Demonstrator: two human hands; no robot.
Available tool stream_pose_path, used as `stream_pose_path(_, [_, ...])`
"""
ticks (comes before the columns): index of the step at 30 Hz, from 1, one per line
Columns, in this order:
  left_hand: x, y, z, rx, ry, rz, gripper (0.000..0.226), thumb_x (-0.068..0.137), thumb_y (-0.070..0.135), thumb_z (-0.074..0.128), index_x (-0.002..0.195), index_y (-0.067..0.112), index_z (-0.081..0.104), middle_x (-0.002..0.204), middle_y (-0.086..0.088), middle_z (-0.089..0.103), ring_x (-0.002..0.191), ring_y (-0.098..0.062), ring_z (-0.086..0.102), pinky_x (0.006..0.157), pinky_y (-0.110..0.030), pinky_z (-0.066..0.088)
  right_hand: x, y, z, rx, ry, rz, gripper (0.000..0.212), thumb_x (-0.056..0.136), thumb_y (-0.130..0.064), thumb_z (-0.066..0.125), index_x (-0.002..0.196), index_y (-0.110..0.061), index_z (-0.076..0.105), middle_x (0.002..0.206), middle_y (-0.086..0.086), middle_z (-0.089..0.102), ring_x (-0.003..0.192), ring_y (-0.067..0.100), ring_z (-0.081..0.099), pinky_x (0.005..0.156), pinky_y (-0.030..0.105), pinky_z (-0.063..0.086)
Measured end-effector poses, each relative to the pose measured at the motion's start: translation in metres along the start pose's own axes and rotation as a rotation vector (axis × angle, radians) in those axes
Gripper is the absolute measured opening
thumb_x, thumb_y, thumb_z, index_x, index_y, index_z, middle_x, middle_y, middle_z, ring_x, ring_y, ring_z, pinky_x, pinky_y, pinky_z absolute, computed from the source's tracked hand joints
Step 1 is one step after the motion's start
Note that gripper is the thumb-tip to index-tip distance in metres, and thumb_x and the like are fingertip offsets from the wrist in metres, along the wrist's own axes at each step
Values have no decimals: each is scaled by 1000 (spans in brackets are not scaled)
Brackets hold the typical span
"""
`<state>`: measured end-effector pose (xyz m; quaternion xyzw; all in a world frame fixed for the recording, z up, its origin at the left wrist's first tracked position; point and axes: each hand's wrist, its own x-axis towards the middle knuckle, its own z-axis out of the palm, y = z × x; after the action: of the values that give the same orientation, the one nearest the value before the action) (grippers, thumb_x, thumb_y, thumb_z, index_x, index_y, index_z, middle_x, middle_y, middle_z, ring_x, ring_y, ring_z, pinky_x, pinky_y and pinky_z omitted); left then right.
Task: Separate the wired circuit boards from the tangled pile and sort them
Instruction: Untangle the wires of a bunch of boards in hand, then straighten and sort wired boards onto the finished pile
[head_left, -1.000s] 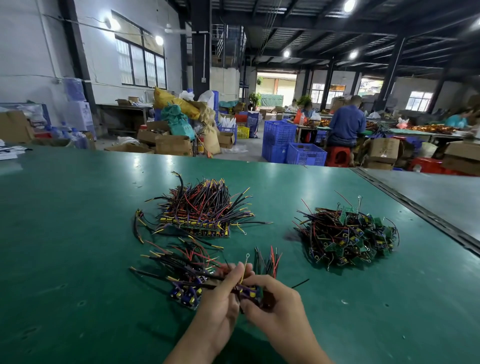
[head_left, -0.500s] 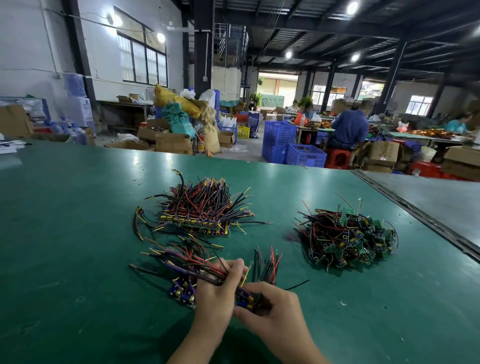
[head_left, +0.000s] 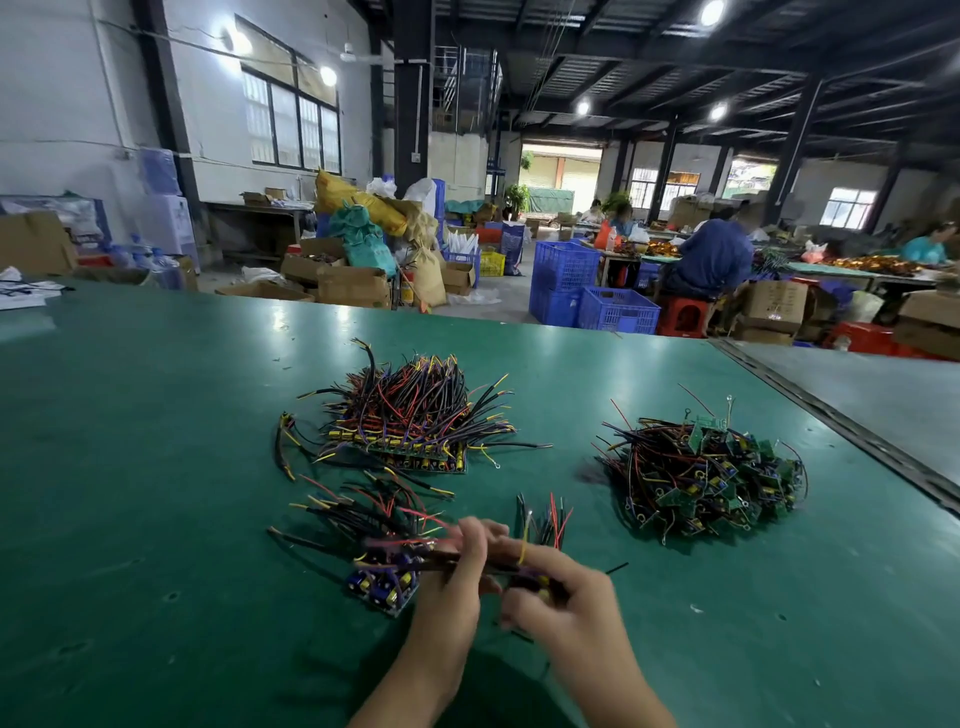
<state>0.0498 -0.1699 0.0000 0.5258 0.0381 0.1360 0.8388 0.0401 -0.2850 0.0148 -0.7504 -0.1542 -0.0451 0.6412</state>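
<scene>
Motion blur smeared both hands: the left hand (head_left: 457, 577) and right hand (head_left: 566, 597) gripped a wired board (head_left: 498, 567) that was mostly hidden under their fingers. Both forearms ran off the bottom edge. In the tangled pile (head_left: 701, 478), wires buried the lower boards. The orange goods (head_left: 872, 265) on a far table were too small to identify.

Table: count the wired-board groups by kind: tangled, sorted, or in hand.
Tangled pile: 1
Sorted stacks, far and near: 2
Bundle held by left hand and right hand: 1
Total: 4
</scene>
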Motion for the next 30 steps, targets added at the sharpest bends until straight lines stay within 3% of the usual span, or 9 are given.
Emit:
stream_pose_path(5, [9, -6, -7, 214, -176, 0, 116, 32, 104, 41, 107, 15, 52, 98, -5, 66, 84, -14, 60, 70, -31, 43, 28, -21, -31, 684, 144, 219, 28, 82, 19, 51, 93, 4, 72, 81, 17, 71, 63, 17, 65, 60, 20, 57])
stream_pose_path(7, [6, -12, -7, 462, -233, 13, 100, 40, 103, 39, 105, 27, 49, 100, 2, 62, 89, -8, 58, 74, -25, 42, 47, -33, -50, 833, 210, 191, 21, 85, 15, 49, 96, 10, 67, 88, 18, 73, 72, 17, 70, 64, 19, 58])
stream_pose_path(9, [1, -21, -10, 824, -289, 95, 55, 68, 85, 46, 101, 41, 44, 104, 14, 53, 95, 5, 49, 78, -13, 37, 70, -38, -67, 803, 282, 127, 15, 88, 12, 52, 94, 9, 66, 90, 18, 73, 79, 21, 72, 70, 22, 59])
stream_pose_path(12, [1, -30, -13, 1171, -333, 206, 36, 77, 69, 49, 103, 45, 41, 104, 29, 37, 103, 7, 37, 85, -13, 32, 100, -28, -86, 421, 373, 62, 12, 89, 2, 61, 94, -5, 70, 89, 18, 72, 83, 24, 73, 76, 27, 59])
stream_pose_path(15, [3, -34, -13, 1382, -381, 271, 52, 75, 70, 47, 119, 42, 42, 116, 23, 34, 113, -1, 29, 99, -23, 31, 117, 7, -97, -423, 420, 46, 27, 89, -14, 68, 116, -13, 69, 95, 13, 70, 89, 29, 66, 78, 36, 49])
stream_pose_path(18, [4, -34, -16, 1416, -369, 285, 48, 85, 57, 53, 127, 40, 38, 127, 17, 38, 120, -7, 29, 101, -27, 28, 117, 45, -103, -728, 258, -68, 55, 91, -11, 64, 143, -18, 46, 104, 11, 61, 92, 28, 57, 80, 33, 43])
stream_pose_path(21, [3, -31, -18, 1385, -319, 305, 42, 89, 51, 53, 127, 40, 38, 122, 17, 42, 114, -8, 35, 98, -26, 31, 113, 73, -107, -1127, 82, -13, 46, 98, -20, 53, 143, -29, 43, 110, 7, 55, 91, 27, 58, 67, 33, 46])
stream_pose_path(23, [2, -29, -18, 1360, -287, 328, 40, 91, 48, 53, 126, 38, 38, 110, 19, 39, 107, -8, 36, 95, -25, 33, 109, 78, -105, -1455, 37, 16, 36, 100, -24, 48, 136, -27, 49, 116, 2, 58, 105, 24, 57, 76, 35, 49])
stream_pose_path(30, [4, -26, -16, 1142, -105, 294, 22, 89, 32, 61, 100, 29, 42, 97, 13, 46, 99, -11, 38, 83, -24, 38, 107, 85, -94, -1670, -14, 34, 33, 96, -16, 40, 126, -15, 53, 128, 4, 50, 120, 26, 40, 91, 39, 36])
